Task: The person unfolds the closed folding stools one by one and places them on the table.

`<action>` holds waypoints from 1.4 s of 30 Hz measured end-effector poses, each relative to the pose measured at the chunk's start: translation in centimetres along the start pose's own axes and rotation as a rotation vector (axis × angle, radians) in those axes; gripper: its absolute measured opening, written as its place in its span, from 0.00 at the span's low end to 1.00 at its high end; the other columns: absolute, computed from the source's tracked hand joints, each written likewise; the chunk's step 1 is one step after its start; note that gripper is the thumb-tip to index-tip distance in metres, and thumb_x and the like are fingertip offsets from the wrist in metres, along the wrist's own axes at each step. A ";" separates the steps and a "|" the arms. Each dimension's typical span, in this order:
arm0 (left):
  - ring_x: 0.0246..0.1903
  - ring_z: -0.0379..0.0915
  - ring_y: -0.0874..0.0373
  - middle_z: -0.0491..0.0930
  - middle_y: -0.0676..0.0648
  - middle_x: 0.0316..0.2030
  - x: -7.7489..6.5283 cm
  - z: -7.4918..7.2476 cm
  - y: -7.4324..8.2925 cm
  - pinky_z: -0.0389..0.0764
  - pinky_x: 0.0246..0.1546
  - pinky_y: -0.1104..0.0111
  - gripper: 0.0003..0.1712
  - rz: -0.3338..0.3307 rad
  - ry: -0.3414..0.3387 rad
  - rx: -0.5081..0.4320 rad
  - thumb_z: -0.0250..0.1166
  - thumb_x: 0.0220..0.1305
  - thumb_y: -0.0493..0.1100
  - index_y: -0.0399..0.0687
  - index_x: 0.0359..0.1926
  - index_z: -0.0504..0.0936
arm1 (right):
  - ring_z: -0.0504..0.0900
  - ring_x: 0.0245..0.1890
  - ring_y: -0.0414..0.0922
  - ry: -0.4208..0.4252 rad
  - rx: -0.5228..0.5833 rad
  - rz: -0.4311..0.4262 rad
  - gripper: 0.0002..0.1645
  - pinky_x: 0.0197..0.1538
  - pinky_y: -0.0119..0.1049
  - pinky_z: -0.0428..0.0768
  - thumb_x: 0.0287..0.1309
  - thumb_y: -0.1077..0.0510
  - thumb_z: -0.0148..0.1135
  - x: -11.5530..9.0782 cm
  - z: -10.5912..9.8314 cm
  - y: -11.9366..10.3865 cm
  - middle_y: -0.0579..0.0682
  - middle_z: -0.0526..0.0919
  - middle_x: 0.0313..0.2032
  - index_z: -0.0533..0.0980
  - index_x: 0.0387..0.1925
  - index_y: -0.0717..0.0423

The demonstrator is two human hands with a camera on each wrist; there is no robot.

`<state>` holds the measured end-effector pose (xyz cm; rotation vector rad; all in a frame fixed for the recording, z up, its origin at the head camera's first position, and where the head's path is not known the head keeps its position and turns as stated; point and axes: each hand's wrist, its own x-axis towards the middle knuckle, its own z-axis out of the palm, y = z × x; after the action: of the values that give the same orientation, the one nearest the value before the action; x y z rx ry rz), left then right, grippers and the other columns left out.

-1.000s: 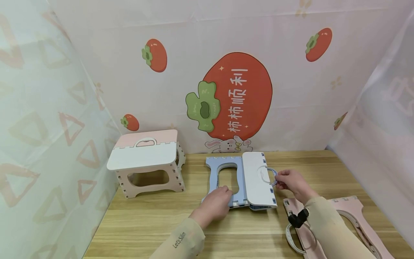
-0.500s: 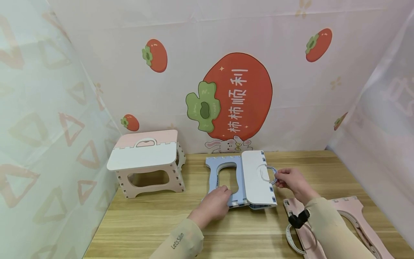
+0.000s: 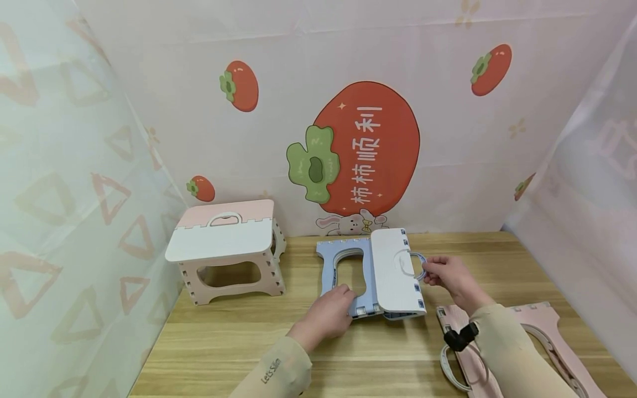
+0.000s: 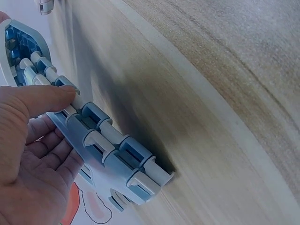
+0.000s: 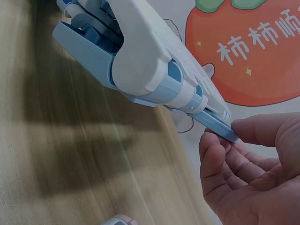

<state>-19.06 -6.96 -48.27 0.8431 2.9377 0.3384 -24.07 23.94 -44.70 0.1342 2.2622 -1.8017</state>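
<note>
A blue and white folding stool (image 3: 395, 276) is partly folded in the middle of the table, its white seat half lying over to the right of a blue leg panel (image 3: 328, 260). My left hand (image 3: 324, 316) grips the near edge of that panel; in the left wrist view the thumb lies over the hinge joints (image 4: 108, 145) and the other fingers go underneath. On the right, my right hand (image 3: 450, 281) pinches the blue carry handle (image 3: 421, 257) between thumb and fingers. The right wrist view shows the handle side of the stool (image 5: 140, 61) tilted over its shadow on the wood.
A pink and white stool (image 3: 216, 243) stands unfolded at the back left. Another pink stool (image 3: 559, 337) lies folded at the front right, partly under my right forearm. A printed cloth backdrop (image 3: 438, 204) rises behind the wooden table (image 3: 239, 354).
The handle side of the seat has risen slightly, with my right hand moving a little up and away along with it. My left hand keeps its grip in nearly the same place.
</note>
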 end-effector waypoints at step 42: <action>0.44 0.72 0.62 0.79 0.50 0.48 0.0 -0.1 -0.3 0.81 0.49 0.70 0.28 0.019 0.115 -0.134 0.74 0.59 0.39 0.42 0.61 0.79 | 0.83 0.32 0.36 -0.010 0.162 -0.078 0.26 0.40 0.28 0.85 0.75 0.59 0.57 -1.1 -0.1 -3.6 0.46 0.84 0.33 0.64 0.60 0.77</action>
<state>-19.18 -7.23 -48.24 0.8608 2.9710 0.5968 -23.85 23.32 -41.02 0.0668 2.1403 -2.0209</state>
